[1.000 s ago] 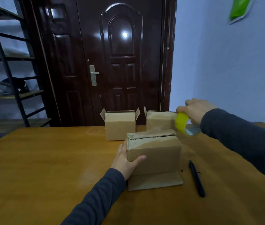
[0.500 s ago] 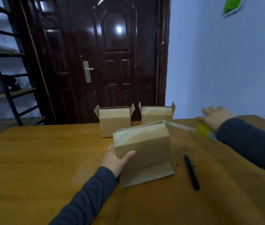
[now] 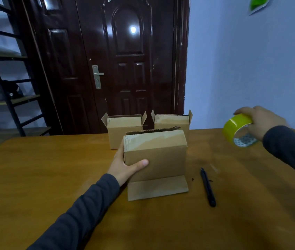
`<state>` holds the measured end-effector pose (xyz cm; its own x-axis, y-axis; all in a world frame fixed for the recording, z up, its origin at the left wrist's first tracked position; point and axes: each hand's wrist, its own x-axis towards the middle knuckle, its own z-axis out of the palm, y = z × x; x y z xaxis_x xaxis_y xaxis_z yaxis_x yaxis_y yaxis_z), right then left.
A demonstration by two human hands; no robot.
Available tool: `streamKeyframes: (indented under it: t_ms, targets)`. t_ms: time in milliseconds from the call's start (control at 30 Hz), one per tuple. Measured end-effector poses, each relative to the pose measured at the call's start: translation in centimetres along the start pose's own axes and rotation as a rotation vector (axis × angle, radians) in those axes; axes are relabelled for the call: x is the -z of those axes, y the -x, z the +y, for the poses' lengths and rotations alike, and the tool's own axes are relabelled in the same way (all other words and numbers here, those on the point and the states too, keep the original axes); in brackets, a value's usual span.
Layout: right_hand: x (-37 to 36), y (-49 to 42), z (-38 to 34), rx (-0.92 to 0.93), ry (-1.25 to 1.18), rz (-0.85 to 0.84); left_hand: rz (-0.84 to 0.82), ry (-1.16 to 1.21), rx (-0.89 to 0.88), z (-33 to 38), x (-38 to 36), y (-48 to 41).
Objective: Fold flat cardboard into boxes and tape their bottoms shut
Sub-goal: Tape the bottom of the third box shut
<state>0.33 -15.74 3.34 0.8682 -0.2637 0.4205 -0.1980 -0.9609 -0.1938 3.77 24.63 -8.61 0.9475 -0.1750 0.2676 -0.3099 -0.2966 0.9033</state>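
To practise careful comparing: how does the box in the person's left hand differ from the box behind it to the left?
The held box has its closed, taped side up and a flap flat on the table; the rear left box stands with open flaps up. The left hand grips the held box; the rear left box stands untouched. Both are brown cardboard.

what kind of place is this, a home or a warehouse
Likely a small room in a home or workshop used for packing: a wooden table beside a dark panelled door with a lever handle, a metal shelf rack, and cardboard boxes with a yellow tape roll.
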Motion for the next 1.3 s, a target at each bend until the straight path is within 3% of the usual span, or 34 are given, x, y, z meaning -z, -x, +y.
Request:
streamKeyframes:
  t_ms: [167,267,400,500,667,767,867,900,967,1033,1100,1300]
  targets:
    - [1.1,0.0,-3.7,0.121,0.135,0.069,-0.03,0.088,0.014,1.6,0.9,0.2]
    - [1.5,-0.1,-4.5,0.09,0.135,0.106,-0.029,0.02,-0.02,2.7,1.2,0.8]
    - [1.5,0.0,-4.4,-0.035,-0.001,0.078,-0.037,-0.08,-0.042,2.8,0.8,1.5]
    - [2.9,-0.1,-5.0,-0.106,-0.178,0.147,-0.013,-0.128,-0.038,3.2,0.6,1.8]
    - [6.9,-1.4,-6.8,-0.048,-0.244,0.21,0.003,-0.137,0.008,3.7,1.0,1.8]
    - [8.2,-1.5,-8.5,0.007,-0.529,0.15,0.178,-0.173,-0.038,5.2,1.2,2.5]
    - [9.0,-0.9,-11.1,0.12,-0.59,0.127,0.494,-0.129,-0.305,7.8,1.0,3.4]
    - [9.2,-0.7,-12.2,0.162,-0.584,0.124,0.51,-0.059,-0.334,9.0,0.9,3.5]
    - [9.4,-0.5,-14.1,0.223,-0.579,0.122,0.314,0.179,-0.203,12.1,0.2,3.5]
    - [9.3,-0.7,-15.9,0.238,-0.608,0.12,0.028,0.391,0.079,14.5,-0.8,3.1]
    - [9.4,-0.6,-17.6,0.252,-0.634,0.134,-0.133,0.444,0.301,16.0,-1.6,2.8]
    - [9.4,-0.2,-20.2,0.288,-0.66,0.166,-0.241,0.797,0.704,16.1,-1.2,2.5]
